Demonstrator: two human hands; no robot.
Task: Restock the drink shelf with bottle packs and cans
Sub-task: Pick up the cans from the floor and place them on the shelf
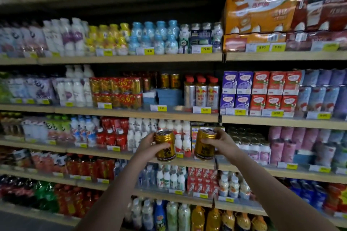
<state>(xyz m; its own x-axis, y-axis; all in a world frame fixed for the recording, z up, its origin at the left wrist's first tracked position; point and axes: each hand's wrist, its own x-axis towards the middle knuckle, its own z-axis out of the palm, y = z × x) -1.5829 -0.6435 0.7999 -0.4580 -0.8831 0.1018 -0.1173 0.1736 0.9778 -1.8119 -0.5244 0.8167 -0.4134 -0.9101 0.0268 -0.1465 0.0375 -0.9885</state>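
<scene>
Wooden shelves (131, 111), ribbed gold cans (165, 145)

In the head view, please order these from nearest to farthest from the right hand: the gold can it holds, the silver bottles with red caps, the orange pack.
1. Gold can, gripped in the right hand.
2. Silver bottles with red caps, one shelf above.
3. Orange pack, two shelves above, to the right.

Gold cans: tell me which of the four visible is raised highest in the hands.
The can in the right hand, gold can, sits slightly higher and tilts left; the left hand holds its can lower. Two more stand on the shelf.
</scene>
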